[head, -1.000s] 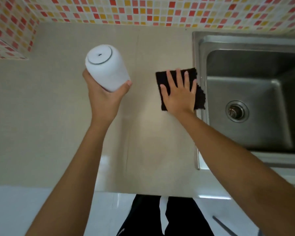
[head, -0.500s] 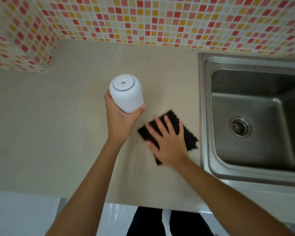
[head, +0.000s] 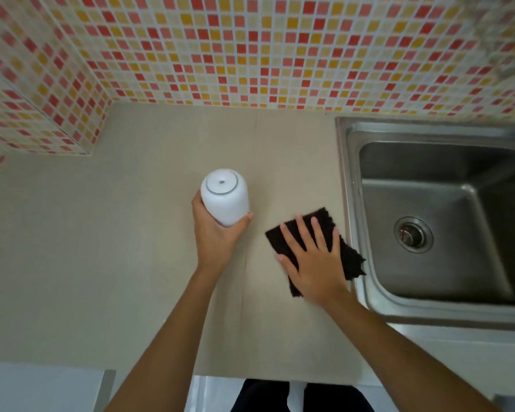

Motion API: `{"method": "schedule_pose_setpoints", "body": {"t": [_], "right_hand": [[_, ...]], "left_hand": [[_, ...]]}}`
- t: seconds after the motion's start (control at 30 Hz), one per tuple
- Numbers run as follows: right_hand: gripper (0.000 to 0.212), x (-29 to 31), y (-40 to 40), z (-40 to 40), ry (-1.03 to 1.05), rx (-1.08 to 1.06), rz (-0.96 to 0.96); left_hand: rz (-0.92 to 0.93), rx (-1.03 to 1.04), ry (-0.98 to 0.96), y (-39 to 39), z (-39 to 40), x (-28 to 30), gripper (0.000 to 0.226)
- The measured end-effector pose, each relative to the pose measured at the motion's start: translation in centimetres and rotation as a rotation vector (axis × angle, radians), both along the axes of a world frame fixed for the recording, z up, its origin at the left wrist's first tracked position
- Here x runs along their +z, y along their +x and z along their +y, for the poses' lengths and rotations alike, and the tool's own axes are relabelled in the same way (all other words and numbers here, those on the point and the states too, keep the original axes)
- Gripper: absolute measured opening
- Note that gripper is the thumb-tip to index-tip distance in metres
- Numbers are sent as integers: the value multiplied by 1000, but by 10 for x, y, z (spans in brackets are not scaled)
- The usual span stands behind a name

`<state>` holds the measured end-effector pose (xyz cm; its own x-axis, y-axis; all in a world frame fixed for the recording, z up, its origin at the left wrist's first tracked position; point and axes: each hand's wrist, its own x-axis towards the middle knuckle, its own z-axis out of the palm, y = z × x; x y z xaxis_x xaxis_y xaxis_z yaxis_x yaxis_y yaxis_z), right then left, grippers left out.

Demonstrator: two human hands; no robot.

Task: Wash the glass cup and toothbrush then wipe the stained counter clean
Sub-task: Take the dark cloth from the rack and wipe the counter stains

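Note:
My left hand point(head: 213, 236) grips a white frosted cup point(head: 225, 197) held upside down above the beige counter point(head: 101, 263), its base facing me. Flat on a black cloth point(head: 348, 260), my right hand point(head: 312, 260) presses it onto the counter with fingers spread, just left of the sink rim. No toothbrush is in view. I see no clear stain on the counter.
A stainless steel sink point(head: 354, 203) with a round drain point(head: 413, 234) fills the right side. A mosaic tile wall point(head: 250, 55) runs along the back and juts out at the far left. The counter's front edge lies near my body.
My right hand slid the black cloth toward me and left, then back right beside the sink. My view tilted up, showing more wall. The left hand kept holding the cup.

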<state>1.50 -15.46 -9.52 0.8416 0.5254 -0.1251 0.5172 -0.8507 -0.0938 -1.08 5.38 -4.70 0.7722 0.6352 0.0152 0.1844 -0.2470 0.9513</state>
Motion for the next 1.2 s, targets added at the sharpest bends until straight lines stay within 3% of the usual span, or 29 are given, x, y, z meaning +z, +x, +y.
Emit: {"method": "schedule_pose_setpoints", "body": {"t": [0.2, 0.77, 0.83, 0.93, 1.07, 1.13, 1.2], "right_hand": [[58, 1, -7, -25, -30, -20, -19], [35, 14, 29, -28, 221, -239, -134], [28, 19, 37, -38, 372, -310, -124], [32, 28, 42, -57, 510, -410, 35], [35, 47, 40, -85, 627, -366, 86], [35, 55, 38, -96, 648, -337, 78], [35, 60, 38, -107, 619, -281, 75]], "left_hand": [[-7, -29, -4, -3, 1, -9, 93], [129, -147, -32, -35, 6, -13, 99], [164, 6, -29, -53, -5, -12, 88], [67, 226, 4, -82, -39, 1, 52], [-11, -37, 93, -67, -95, 24, 26], [47, -218, 19, -37, -123, 41, 19], [143, -341, -105, -2, -152, 59, 25]]}}
